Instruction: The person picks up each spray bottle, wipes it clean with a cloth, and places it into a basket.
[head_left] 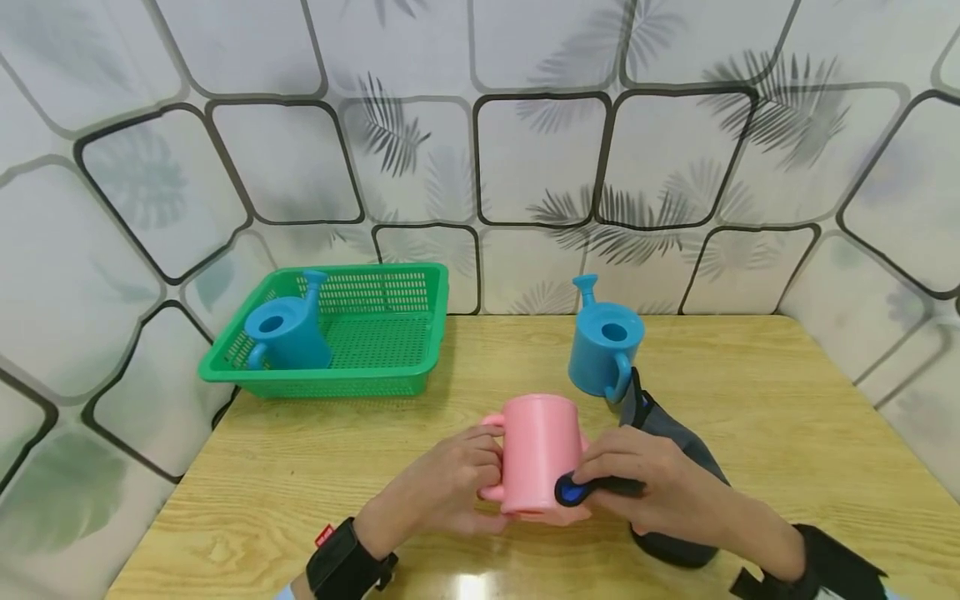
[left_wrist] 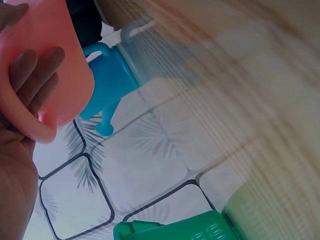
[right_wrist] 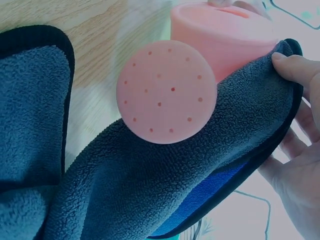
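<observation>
A pink watering can [head_left: 540, 450] is held in front of the person, its handle at the left. The left hand [head_left: 457, 475] grips that handle, fingers passing through the loop [left_wrist: 25, 117] in the left wrist view. The right hand [head_left: 660, 471] pinches the edge of a dark grey towel [head_left: 686, 437] with black trim and a blue underside, close against the can's right side. In the right wrist view the towel [right_wrist: 160, 165] stretches behind the can's round, holed sprinkler head [right_wrist: 167, 92], and the thumb presses on its edge.
A blue watering can [head_left: 603, 354] stands behind the towel on the wooden table [head_left: 787, 400]. At the back left, a green basket [head_left: 405, 379] holds another blue watering can [head_left: 300, 337]. A patterned wall covering [head_left: 420, 192] borders the table's back and sides.
</observation>
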